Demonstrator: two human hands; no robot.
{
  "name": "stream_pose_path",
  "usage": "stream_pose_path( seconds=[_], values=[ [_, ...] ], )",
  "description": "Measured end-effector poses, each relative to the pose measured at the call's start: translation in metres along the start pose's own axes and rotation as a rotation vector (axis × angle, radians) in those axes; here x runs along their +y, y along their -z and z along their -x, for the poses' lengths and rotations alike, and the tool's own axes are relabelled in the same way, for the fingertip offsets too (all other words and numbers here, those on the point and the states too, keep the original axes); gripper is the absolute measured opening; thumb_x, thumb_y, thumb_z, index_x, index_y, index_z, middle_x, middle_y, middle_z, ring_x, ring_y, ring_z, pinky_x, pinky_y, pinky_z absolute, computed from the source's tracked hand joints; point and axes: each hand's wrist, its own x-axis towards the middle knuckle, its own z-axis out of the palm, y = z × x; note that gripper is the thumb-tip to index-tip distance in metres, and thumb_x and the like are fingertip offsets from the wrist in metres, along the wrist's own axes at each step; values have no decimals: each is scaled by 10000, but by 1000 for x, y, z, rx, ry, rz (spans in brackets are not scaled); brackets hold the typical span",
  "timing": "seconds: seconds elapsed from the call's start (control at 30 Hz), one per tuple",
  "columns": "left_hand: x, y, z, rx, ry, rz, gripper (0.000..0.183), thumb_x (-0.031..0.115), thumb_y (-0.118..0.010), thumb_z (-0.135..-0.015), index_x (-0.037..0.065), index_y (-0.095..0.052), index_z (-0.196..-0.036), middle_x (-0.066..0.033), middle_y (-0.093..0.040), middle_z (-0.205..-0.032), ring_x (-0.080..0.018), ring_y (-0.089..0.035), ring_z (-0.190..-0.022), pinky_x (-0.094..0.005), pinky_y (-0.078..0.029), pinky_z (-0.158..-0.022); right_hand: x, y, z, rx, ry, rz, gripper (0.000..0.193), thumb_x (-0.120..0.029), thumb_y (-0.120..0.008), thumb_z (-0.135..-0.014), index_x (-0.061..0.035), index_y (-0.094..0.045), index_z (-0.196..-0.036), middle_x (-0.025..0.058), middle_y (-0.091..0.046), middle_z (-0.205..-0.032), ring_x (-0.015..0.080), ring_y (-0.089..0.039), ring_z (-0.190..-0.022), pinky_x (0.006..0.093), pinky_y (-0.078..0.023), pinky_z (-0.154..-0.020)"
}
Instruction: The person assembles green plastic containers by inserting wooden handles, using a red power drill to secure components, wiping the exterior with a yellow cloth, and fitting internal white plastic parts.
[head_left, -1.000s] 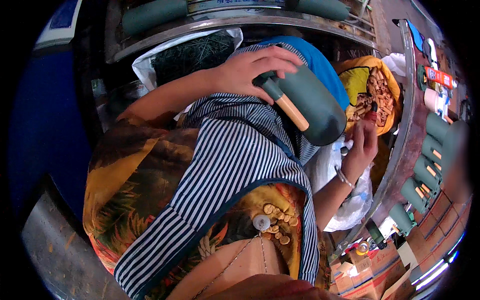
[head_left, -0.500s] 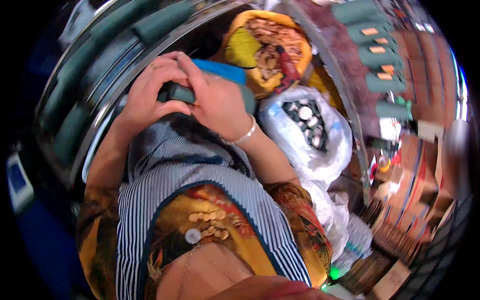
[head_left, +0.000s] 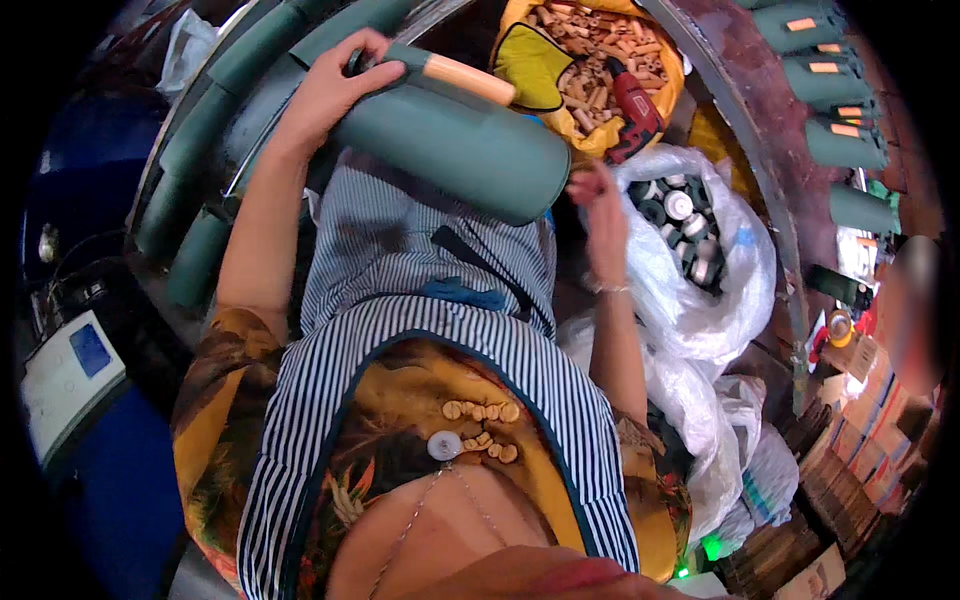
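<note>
A large green metal flask [head_left: 455,150] lies tilted across my lap, its rounded end toward the right. Along its upper side runs a handle with a pale wooden grip [head_left: 470,80]. My left hand [head_left: 335,90] is closed round the flask's left end, beside the handle, hiding part of that end. Just off the flask's right end is my right hand [head_left: 602,225], its fingers bent and blurred; whether they hold anything is unclear. Close by it, an open clear plastic bag [head_left: 740,290] holds several green and white caps [head_left: 678,206].
Beyond the flask, a yellow sack [head_left: 515,45] holds wooden grips, with a red and black power drill [head_left: 635,108] on its edge. More green flasks [head_left: 250,45] line the left; others with wooden grips [head_left: 815,80] stand at the far right. Cardboard [head_left: 835,490] is stacked lower right.
My hands have come apart: the left stays on the flask's end, the right has moved right. The flask now lies in plain view across my lap, and the view has shifted.
</note>
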Motion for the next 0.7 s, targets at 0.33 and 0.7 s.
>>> stream_pose_path(
  seconds=[0.33,0.7],
  values=[
    [-51,-17,31,95,267,715,358,247,-610,-935,54,-517,-1222,-77,-652,-986,-148,-628,-884,-274,-536,-750,-12,-50,-3,125,324,288,508,-304,-385,-991,31,-441,-1368,182,-508,-1178,312,-508,-1094,363,-378,-990],
    [119,-40,91,-277,-1183,-646,221,111,-655,-675,129,-670,-895,-29,-600,-860,-197,-613,-844,-416,-484,-949,-19,-23,-30,-210,-746,-779,430,-315,-350,-1028,-7,-482,-1299,66,-585,-1217,192,-535,-1131,314,-404,-978]
  ],
)
